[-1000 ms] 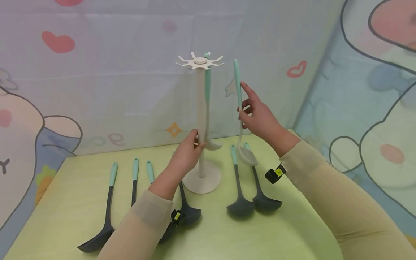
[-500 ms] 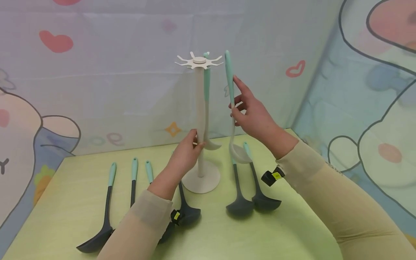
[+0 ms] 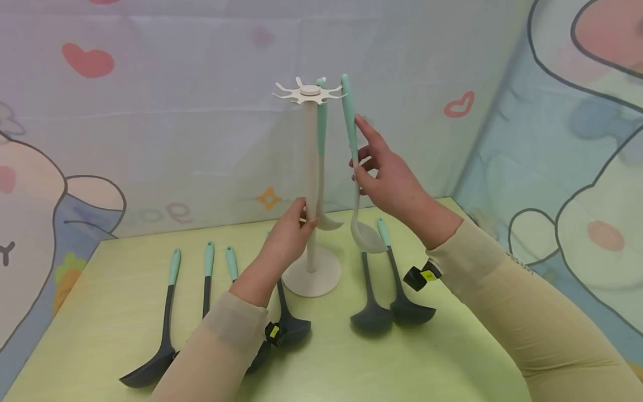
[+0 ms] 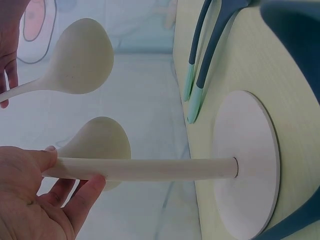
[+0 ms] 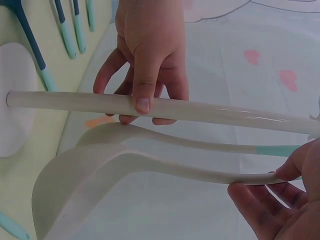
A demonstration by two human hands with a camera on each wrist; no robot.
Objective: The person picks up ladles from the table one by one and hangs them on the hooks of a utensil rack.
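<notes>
A cream plastic ladle with a mint-green handle (image 3: 353, 167) hangs nearly upright in the air, handle tip up beside the star-shaped top of the cream utensil stand (image 3: 311, 184), bowl down above the table. The right hand (image 3: 384, 176) pinches its shaft between thumb and fingers. The left hand (image 3: 287, 237) curls around the stand's pole. A second cream ladle (image 3: 321, 162) hangs on the stand. Dark grey ladles with mint handles (image 3: 382, 279) lie on the pale green table (image 3: 452, 357). No writing is readable.
</notes>
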